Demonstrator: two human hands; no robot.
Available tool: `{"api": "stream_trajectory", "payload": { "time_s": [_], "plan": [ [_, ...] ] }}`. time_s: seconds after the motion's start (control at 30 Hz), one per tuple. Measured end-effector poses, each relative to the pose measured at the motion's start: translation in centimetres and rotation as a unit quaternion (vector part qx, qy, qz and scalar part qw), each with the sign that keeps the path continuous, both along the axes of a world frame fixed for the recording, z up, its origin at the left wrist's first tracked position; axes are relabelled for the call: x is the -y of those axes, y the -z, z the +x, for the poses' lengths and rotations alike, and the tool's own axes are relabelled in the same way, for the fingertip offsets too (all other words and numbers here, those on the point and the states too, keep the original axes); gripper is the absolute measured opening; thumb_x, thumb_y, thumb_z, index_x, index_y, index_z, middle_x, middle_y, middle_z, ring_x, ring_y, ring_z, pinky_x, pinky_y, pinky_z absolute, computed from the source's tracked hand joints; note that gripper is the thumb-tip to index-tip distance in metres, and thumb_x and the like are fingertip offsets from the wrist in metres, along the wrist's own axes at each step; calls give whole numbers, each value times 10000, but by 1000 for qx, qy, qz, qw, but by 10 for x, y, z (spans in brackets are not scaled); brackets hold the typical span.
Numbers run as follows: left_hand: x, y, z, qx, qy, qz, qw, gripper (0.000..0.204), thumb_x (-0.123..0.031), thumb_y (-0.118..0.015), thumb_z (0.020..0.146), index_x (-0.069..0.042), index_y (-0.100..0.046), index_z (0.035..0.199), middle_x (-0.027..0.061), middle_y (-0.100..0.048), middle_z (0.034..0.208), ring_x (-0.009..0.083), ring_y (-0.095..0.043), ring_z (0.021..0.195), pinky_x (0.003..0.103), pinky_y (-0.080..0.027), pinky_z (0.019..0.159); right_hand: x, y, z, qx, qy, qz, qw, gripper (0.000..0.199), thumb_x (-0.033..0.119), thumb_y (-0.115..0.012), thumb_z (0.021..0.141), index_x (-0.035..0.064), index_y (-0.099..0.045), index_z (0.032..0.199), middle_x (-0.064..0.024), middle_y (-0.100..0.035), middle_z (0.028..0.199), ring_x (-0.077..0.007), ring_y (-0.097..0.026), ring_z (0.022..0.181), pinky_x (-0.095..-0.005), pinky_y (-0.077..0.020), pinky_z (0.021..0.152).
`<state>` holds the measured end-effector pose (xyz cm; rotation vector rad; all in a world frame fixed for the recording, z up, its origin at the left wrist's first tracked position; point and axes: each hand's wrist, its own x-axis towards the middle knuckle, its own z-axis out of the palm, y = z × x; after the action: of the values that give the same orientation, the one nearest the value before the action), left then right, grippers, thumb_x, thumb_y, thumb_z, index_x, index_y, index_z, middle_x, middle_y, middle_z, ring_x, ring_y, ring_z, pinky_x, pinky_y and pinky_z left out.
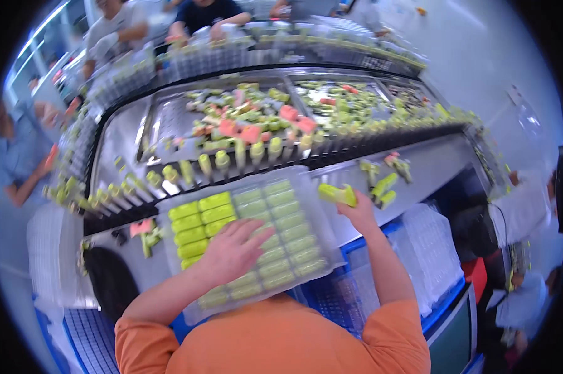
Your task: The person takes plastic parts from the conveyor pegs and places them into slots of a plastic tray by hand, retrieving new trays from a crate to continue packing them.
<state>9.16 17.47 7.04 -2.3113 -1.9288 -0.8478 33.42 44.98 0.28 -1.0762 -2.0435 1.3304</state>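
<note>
A translucent plastic tray (326, 246) with rows of compartments lies tilted in front of me. Bright yellow-green blocky pieces (201, 210) fill compartments at its upper left; the other compartments look paler. Over the middle of the tray my left hand (236, 245) is spread, its fingers apart and no object seen in it. Just right of the tray, my right hand (358, 214) grips a yellow-green cylindrical piece (335, 194). Similar green pieces (384, 185) lie on the metal bench beyond that hand.
Upright green-topped tubes (222, 161) line the bench edge. Behind them, metal trays (163, 121) hold heaps of green and red parts (250, 121). Stacked clear trays (60, 255) stand at left, with more in a blue crate (446, 296) at right. Other people work across and beside the bench.
</note>
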Motion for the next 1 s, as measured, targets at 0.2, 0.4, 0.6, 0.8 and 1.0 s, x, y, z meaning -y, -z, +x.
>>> {"api": "stream_trajectory", "payload": {
  "time_s": [0.2,0.4,0.6,0.8,1.0],
  "plan": [
    [10,-16,4,165,18,-21,986,616,-227,-724,795,-105,-475,1344,159,-564,1241,358,-581,1075,427,-494,892,129,-65,-57,-97,-300,16,949,386,73,-712,787,29,-597,1153,-50,-622,999,-127,-577,893,-270,-466,795],
    [95,6,-37,152,-73,-21,985,568,-171,-764,769,-60,-516,1268,162,-622,1133,344,-633,974,395,-527,807,167,-65,-99,-117,-343,-57,930,467,100,-697,831,52,-514,1258,-81,-557,1137,-208,-588,992,-322,-481,854],
    [142,53,-41,55,-110,-15,992,509,-138,-738,762,-84,-538,1227,115,-609,1192,340,-549,1159,466,-453,986,184,-25,-109,120,-480,416,763,632,233,-710,790,50,-451,1337,-135,-475,1362,-334,-423,1305,-484,-356,1066],
    [138,54,-31,-76,-123,-226,963,703,-486,-561,874,-93,-399,1433,135,-300,1527,324,-173,1454,601,-29,1144,201,-20,-120,187,-451,358,796,797,421,-637,844,45,-302,1461,-149,-215,1554,-356,-143,1448,-585,-134,1141],
    [132,46,-26,-88,-122,-244,958,782,-632,-389,898,-61,-385,1433,166,-286,1525,363,-130,1456,642,1,1122,206,1,-118,122,-475,389,780,751,467,-550,902,47,-289,1468,-163,-230,1546,-332,-142,1454,-555,-117,1160]
  ]
}}
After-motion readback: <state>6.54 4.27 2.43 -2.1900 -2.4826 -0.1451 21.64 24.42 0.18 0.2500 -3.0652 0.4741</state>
